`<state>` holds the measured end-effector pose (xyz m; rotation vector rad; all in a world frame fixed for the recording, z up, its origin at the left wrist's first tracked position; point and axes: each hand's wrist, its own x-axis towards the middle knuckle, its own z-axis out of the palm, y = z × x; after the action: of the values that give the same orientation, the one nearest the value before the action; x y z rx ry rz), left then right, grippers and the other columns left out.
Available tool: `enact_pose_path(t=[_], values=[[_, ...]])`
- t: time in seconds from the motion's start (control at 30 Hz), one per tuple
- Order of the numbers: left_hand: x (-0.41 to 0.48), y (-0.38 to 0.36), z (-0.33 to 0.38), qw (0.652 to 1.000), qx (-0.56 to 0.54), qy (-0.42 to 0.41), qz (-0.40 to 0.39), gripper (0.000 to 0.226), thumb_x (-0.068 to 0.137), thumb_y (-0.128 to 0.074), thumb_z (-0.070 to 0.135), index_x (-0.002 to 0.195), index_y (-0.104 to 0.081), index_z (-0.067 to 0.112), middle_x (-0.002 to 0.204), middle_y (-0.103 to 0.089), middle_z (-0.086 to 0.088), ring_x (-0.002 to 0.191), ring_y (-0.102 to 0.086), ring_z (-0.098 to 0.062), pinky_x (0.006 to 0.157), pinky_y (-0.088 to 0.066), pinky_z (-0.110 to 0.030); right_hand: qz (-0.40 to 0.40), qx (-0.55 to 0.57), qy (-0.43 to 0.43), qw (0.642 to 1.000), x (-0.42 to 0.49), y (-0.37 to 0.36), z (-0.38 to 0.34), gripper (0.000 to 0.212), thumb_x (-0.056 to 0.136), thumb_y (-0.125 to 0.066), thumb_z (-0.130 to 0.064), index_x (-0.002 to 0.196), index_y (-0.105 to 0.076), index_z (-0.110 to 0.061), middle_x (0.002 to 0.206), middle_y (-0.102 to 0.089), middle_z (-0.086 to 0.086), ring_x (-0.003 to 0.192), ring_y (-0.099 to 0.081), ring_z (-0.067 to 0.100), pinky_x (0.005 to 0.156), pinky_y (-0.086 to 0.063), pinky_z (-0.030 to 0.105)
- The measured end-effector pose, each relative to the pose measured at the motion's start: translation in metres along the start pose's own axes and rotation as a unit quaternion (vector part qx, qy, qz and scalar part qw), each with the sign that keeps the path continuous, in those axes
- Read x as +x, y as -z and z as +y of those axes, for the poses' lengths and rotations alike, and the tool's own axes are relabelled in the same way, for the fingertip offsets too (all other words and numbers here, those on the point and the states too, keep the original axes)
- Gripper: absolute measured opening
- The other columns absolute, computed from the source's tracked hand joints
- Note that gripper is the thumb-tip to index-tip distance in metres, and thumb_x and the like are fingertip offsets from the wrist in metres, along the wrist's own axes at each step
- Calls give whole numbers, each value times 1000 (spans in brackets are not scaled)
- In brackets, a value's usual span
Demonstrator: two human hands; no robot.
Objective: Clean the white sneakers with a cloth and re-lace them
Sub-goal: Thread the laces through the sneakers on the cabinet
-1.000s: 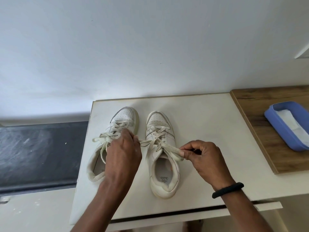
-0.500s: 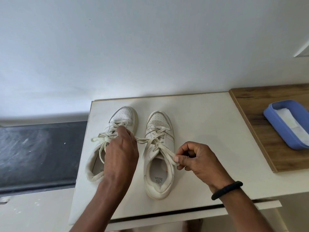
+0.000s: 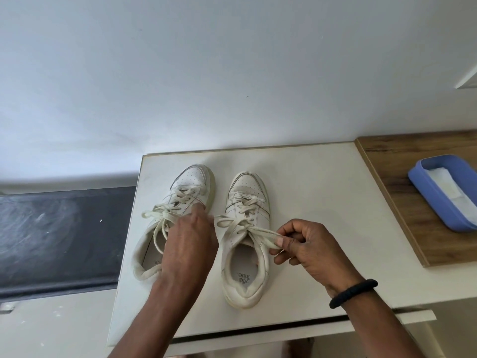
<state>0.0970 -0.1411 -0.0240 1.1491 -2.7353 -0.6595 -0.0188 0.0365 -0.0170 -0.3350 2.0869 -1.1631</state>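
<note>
— White wall behind, and below it a white table (image 3: 309,192) with two sneakers side by side, toes toward the wall. What's the right hand (image 3: 307,250) doing?

— Thumb and forefinger pinch a lace loop (image 3: 268,235) of the right sneaker (image 3: 245,233), just off its right side, level with the top eyelets; the other fingers are curled in. A black band (image 3: 353,293) sits on that wrist.

— And the left hand (image 3: 191,244)?

— It lies between the shoes, over the left sneaker (image 3: 180,202), fingertips closed on the other loop (image 3: 224,220). How they grip it, I cannot tell; the back of the hand hides them.

— Anything else?

— To the right, a wooden board (image 3: 402,202) carries a blue tray (image 3: 438,202) with a white cloth (image 3: 449,187) inside, well apart from the shoes.
</note>
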Motion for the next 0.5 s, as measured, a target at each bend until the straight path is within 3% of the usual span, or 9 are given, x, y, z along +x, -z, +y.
enact_pose_path(t=[0.13,0.2,0.27,0.3,0.37,0.5], values=[[-4,6,5,998,-9,-58,33,31,100,-50,11,130,-58,11,105,-71,-9,89,-69,-31,66,-44,-36,49,27,31,998,1,1,-1,5,91,-71,-11,87,-72,-14,75,-77,3,67,-75,21,63,-52,27],[-2,8,7,986,-63,-150,36,31,100,-57,23,131,-62,19,127,-66,1,105,-68,-20,79,-52,-33,65,51,42,996,2,1,0,7,91,-70,-9,87,-74,-14,76,-77,5,67,-75,21,64,-53,30],[2,4,8,967,-107,-229,-16,33,100,-60,34,130,-65,24,137,-61,8,120,-61,-11,96,-52,-31,77,74,49,993,3,-1,1,10,92,-68,-7,88,-74,-15,78,-76,4,68,-76,22,65,-55,32],[3,2,8,961,-114,-248,-37,34,99,-58,39,127,-68,23,133,-64,7,120,-61,-12,98,-53,-34,82,86,49,992,4,-2,2,12,93,-67,-6,89,-74,-14,79,-76,3,69,-76,23,65,-55,32],[2,-1,5,958,-129,-253,-45,36,97,-54,45,115,-74,21,117,-70,8,108,-66,-13,87,-55,-36,91,120,46,988,5,-3,3,14,94,-65,-3,90,-74,-13,81,-76,5,69,-77,25,66,-57,33],[6,4,-1,965,-151,-214,-26,10,93,-70,28,99,-77,24,96,-69,13,84,-66,-6,73,-55,-32,114,166,42,979,9,-6,4,16,93,-64,1,89,-74,-10,81,-77,7,69,-77,27,60,-58,29]])
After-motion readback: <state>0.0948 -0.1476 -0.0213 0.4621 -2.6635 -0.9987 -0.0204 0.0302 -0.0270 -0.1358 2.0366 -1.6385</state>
